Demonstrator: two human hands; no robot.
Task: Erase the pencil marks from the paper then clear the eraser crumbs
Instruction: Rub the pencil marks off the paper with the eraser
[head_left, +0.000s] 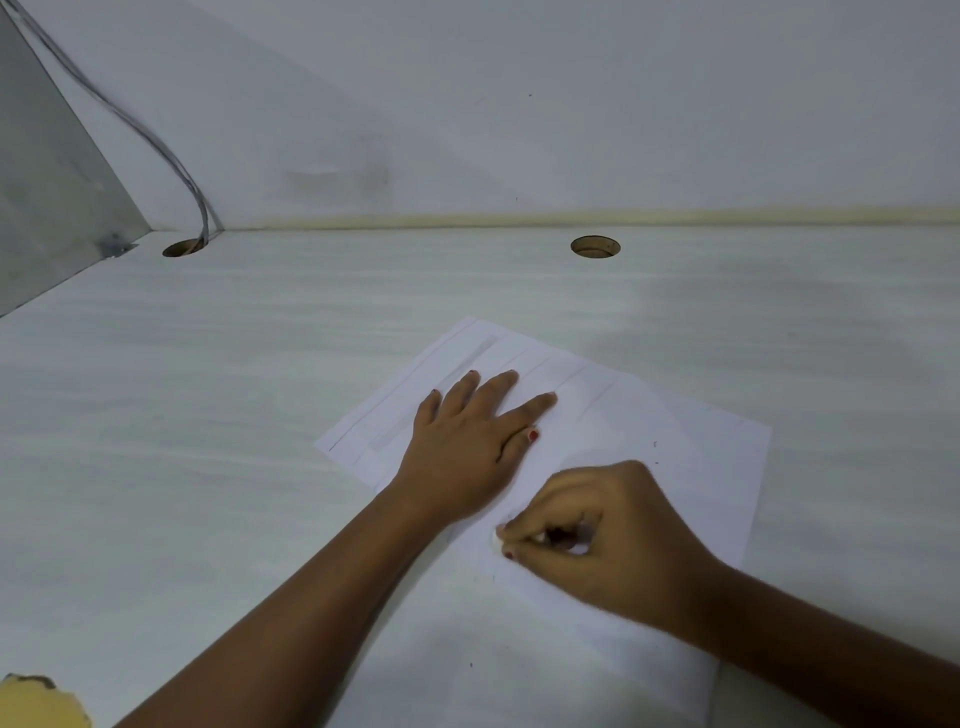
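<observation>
Nothing to read on this one. The paper (675, 441) carries only faint pencil lines (405, 384) (straight strokes, no letters or numbers that can be made out).

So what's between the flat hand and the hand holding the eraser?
Just bare paper, in the head view. The left hand lies flat on it; the right hand pinches the eraser close by.
</observation>
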